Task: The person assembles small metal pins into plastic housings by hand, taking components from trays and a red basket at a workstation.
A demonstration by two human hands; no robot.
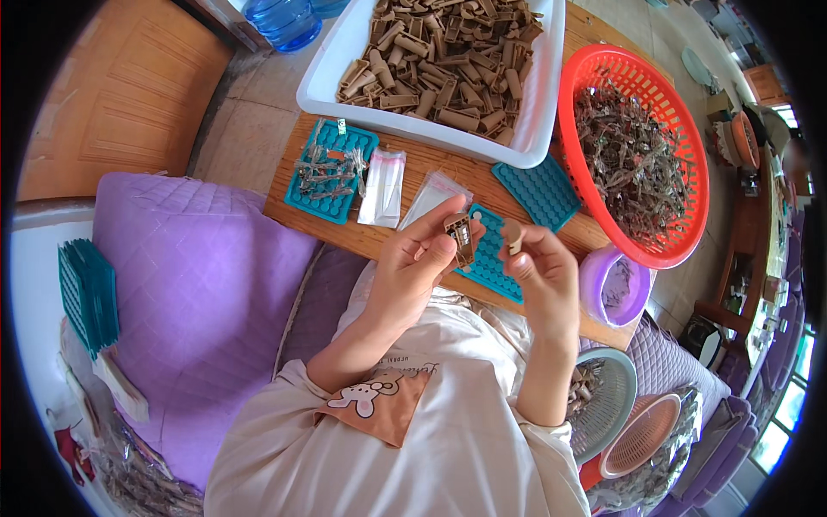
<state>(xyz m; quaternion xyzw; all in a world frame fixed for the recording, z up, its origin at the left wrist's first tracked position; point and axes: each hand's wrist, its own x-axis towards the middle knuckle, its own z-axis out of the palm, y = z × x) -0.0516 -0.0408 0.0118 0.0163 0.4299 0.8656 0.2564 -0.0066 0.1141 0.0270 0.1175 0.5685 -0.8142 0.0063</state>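
My left hand (412, 269) is closed on a small brown plastic housing (462, 236), held up over the near edge of the table. Whitish and dark bits show inside the housing. To the right, my right hand (551, 274) pinches a small tan curved plastic piece (514, 234), apart from the housing. Beneath them lies a teal studded tray (493, 258), partly hidden by my hands. A second teal tray (326, 205) at the left carries several thin metallic pieces. Between the two are clear plastic bags (382, 189).
A white bin (422, 138) full of brown plastic pieces stands at the back of the wooden table (289, 177). At the right are a red basket (699, 211) of thin, tangled pieces, another teal tray (536, 191) and a purple bowl (639, 297). A grey basket (616, 422) sits low right.
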